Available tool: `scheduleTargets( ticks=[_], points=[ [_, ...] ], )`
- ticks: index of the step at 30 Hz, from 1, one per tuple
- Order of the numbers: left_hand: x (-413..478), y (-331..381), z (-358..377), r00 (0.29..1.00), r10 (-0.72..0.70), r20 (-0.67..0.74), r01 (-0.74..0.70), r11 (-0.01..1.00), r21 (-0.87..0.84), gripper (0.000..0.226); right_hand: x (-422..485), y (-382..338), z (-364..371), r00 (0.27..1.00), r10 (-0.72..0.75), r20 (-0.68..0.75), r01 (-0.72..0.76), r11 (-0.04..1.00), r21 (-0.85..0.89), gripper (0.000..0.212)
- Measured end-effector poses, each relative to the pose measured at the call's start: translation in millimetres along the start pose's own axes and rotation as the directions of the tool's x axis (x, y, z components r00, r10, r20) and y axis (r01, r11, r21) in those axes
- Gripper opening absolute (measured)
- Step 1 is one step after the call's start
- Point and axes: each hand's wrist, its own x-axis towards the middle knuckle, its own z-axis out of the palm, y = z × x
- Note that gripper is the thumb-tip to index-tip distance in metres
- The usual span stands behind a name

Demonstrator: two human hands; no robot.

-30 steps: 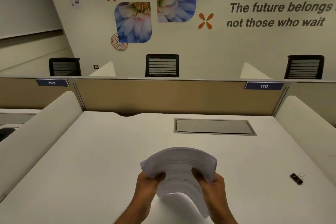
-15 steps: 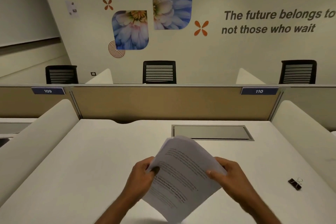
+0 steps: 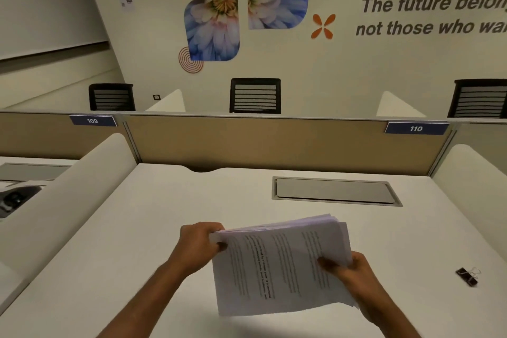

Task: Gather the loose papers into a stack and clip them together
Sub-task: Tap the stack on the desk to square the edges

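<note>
A stack of printed white papers is held above the white desk in front of me, turned sideways so the text lines run up and down. My left hand grips its upper left corner. My right hand grips the right edge, thumb on top of the sheets. The sheet edges at the top right are slightly fanned. A black binder clip with silver handles lies on the desk far to the right, apart from both hands.
A grey cable hatch is set into the desk behind the papers. White side dividers and a tan back partition enclose the desk. Black chairs stand beyond the partition.
The papers have been turned from a tilted, diamond-like angle to lie sideways and flatter. My right hand has shifted down to the right edge, and my left hand now holds the upper left corner.
</note>
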Motion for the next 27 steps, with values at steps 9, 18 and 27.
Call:
scheduleTargets(
  ticks=[9,18,27],
  points=[
    [-9.0,-49.2,27.8,0.938,-0.050,0.344,0.290,0.659,-0.694,0.061,10.4,36.0,0.7,0.996,0.059,-0.067,-0.039,0.964,0.265,0.047],
    [-0.5,-41.4,52.2,0.944,-0.085,0.319,0.298,0.640,-0.709,0.052,15.9,46.2,-0.8,0.998,0.049,0.034,-0.054,0.984,0.171,0.068],
    [2.8,-48.1,66.2,0.947,-0.134,0.291,0.308,0.632,-0.711,0.060,26.5,64.7,14.9,1.000,0.007,-0.011,-0.006,0.998,0.064,0.042]
  ],
)
